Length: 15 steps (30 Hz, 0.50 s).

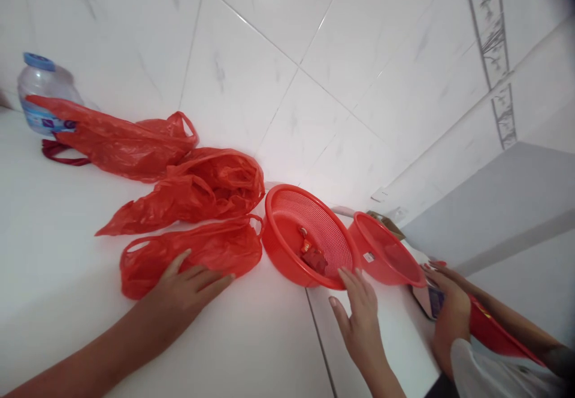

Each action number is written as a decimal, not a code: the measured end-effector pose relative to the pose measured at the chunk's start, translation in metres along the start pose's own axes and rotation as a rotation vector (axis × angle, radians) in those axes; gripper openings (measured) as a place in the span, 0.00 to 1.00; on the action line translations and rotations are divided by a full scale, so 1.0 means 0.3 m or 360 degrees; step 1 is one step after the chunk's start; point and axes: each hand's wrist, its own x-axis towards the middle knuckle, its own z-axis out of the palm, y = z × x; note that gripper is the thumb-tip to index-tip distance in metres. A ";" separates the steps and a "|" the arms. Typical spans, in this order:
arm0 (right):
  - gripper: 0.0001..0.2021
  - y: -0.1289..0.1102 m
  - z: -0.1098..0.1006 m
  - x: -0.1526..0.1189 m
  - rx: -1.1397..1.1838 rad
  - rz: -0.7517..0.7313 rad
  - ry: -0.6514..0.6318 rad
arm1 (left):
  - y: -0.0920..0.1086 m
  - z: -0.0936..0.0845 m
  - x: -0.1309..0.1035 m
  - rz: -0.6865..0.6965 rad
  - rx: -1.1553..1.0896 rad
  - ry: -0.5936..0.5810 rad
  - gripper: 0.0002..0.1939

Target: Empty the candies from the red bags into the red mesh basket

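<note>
So the left hand (197, 287) is lying loosely across the front red bag (215, 245), fingers spread, not clenched on anything. The right hand (359, 311) is open too, fingertips up at the near rim of the red basket (285, 260); can't tell if they actually touch it. Progress-wise it looks early to me: just a small clump of red packets (313, 257) sits at the bottom of the basket, and what's left inside the bags doesn't show. The front bag lies flat on the table (251, 344), its handle end right by the basket. Behind it are the rumpled middle bag (202, 191) and the back bag (130, 149), which partly covers a blue-capped bottle (38, 95). On the right, a second basket (380, 251) crowds the first, with a co-worker's hands (449, 293) just past it, so there's not much elbow room.
</note>
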 end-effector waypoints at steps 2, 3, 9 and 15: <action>0.22 -0.015 -0.001 -0.011 0.0012 -0.0029 -0.0039 | 0.016 -0.005 -0.007 0.0048 -0.0027 0.0008 0.28; 0.20 -0.017 -0.006 -0.018 0.0018 -0.0037 -0.0036 | 0.024 -0.006 -0.012 0.0069 -0.0027 0.0010 0.28; 0.13 -0.037 -0.136 -0.053 0.0206 -0.0044 -0.0218 | 0.075 -0.005 -0.038 0.0271 -0.0083 0.0029 0.23; 0.14 -0.014 -0.203 0.002 0.0546 0.0365 -0.0470 | 0.094 -0.021 -0.026 0.0311 -0.0045 0.0136 0.21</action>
